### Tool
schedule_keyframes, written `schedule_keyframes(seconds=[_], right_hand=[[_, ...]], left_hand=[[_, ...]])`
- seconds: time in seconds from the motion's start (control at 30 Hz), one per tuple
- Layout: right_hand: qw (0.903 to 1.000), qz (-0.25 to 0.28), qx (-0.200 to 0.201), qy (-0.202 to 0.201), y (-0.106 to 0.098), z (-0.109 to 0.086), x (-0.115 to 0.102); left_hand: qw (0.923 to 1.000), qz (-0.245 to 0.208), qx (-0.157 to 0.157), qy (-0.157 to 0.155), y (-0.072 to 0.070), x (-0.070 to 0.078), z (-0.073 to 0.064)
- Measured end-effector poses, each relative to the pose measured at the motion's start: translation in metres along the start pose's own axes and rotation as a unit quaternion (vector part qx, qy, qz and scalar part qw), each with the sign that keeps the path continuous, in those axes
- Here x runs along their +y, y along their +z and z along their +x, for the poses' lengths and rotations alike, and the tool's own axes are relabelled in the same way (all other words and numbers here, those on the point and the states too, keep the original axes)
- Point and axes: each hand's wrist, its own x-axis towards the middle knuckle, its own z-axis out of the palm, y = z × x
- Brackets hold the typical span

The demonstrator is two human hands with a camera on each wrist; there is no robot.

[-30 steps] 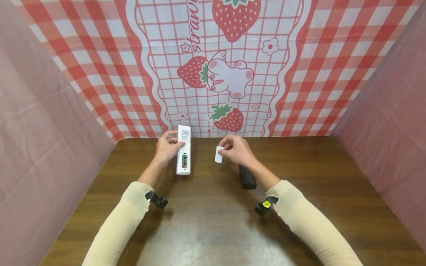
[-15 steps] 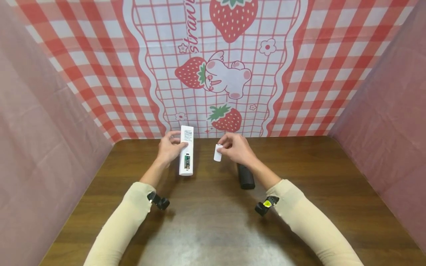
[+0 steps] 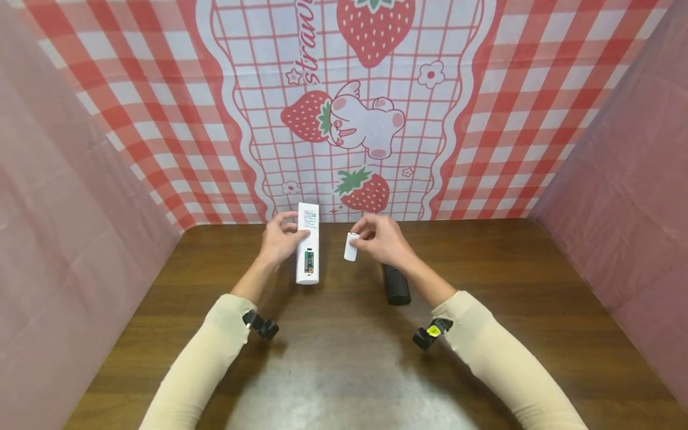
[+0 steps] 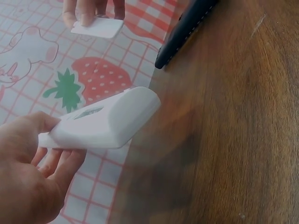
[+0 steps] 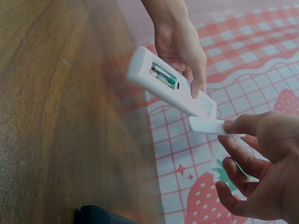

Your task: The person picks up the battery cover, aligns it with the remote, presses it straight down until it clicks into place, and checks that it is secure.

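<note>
My left hand [image 3: 280, 242] grips a long white remote control [image 3: 308, 239] by its upper part, thumb across its back. The back faces up toward me, with a printed label near the far end. Its battery compartment lies uncovered, and green batteries [image 5: 163, 75] show inside. To the right, my right hand [image 3: 383, 240] pinches a small white battery cover [image 3: 350, 247] between thumb and fingers. In the head view a gap separates the cover from the remote. The left wrist view shows the remote [image 4: 103, 121] held above the table, its shadow below.
A black oblong object [image 3: 397, 285] lies on the wooden table [image 3: 344, 358] below my right hand, partly hidden by the wrist. Behind stands a red-checked strawberry cloth [image 3: 371, 119]. Pink fabric walls [image 3: 618, 179] close in both sides.
My left hand has carried the remote control a little to the right, closer to the battery cover. The right hand has stayed nearly still, and the head view has shifted slightly.
</note>
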Motion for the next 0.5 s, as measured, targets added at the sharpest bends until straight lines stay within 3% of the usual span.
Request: schedule_keyframes(seconds=[0.5], right_hand=[[1.0000,0.001,0.005,0.002,0.0012,-0.0013,-0.0013]], left_hand=[[0.9996,-0.020,-0.021,0.002,0.0081,0.0035,-0.0044]])
